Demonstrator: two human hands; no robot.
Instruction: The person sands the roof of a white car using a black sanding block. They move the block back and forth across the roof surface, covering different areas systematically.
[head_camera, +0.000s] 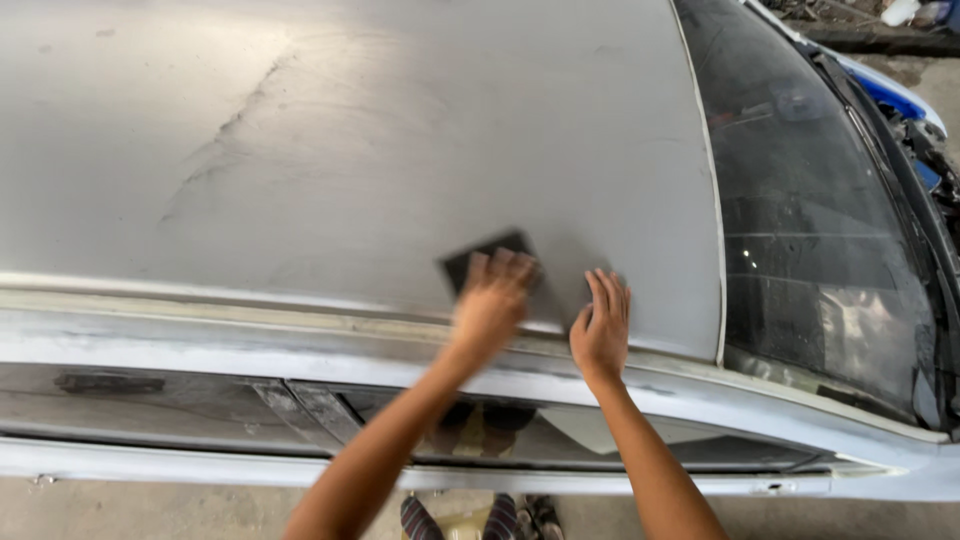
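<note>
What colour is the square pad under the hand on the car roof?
The pad is dark grey, nearly black; the head view shows it.
</note>
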